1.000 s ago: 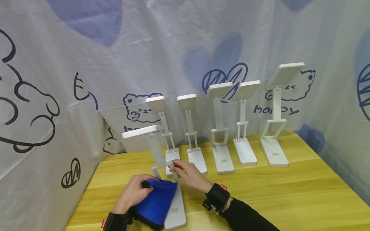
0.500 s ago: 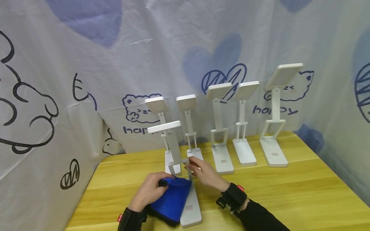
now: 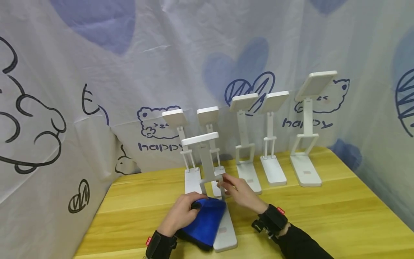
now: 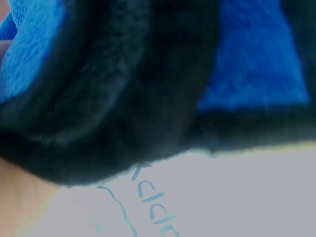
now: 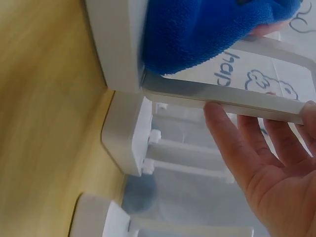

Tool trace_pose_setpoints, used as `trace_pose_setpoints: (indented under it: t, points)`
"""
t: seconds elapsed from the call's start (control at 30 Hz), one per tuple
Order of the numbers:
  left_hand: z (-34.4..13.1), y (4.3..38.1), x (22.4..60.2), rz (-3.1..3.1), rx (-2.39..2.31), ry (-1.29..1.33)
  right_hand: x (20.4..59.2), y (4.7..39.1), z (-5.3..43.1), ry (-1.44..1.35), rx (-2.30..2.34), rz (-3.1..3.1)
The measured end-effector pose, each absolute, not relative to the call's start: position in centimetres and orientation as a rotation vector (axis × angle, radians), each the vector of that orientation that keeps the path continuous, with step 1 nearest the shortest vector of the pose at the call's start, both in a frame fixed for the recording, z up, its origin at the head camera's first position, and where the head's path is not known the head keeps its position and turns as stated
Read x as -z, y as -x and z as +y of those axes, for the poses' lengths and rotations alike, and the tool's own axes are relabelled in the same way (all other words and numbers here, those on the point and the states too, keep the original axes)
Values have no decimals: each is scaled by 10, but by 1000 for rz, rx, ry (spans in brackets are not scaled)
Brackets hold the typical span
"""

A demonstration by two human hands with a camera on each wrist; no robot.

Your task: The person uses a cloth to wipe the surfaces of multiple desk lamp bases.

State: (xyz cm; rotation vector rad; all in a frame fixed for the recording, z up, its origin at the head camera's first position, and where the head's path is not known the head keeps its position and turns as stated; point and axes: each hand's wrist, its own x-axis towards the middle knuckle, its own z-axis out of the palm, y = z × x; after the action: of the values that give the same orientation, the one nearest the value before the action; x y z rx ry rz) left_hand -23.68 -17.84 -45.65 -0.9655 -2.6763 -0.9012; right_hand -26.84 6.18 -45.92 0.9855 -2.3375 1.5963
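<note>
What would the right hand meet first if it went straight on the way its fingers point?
The right hand would first meet the nearest white stand's open frame; the right wrist view shows its fingers touching it. Depth beyond that is unclear.

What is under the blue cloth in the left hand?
Part of the front lamp's base is under the blue cloth; the base's right side and near end show. The covered stretch and whatever lies beneath the cloth's left part cannot be seen.
</note>
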Motion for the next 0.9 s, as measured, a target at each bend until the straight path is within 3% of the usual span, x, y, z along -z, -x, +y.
trace_pose_setpoints:
  t: [0.3, 0.63, 0.9]
  points:
    - [-170, 235, 468, -2697, 780, 1023, 451, 267, 74, -942, -1566, -2383]
    - [-164, 209, 482, -2978, 372, 927, 462, 274, 81, -910, -1450, -2407]
    - [-156, 206, 479, -2979, 326, 1029, 466, 276, 82, -975, -1411, -2429]
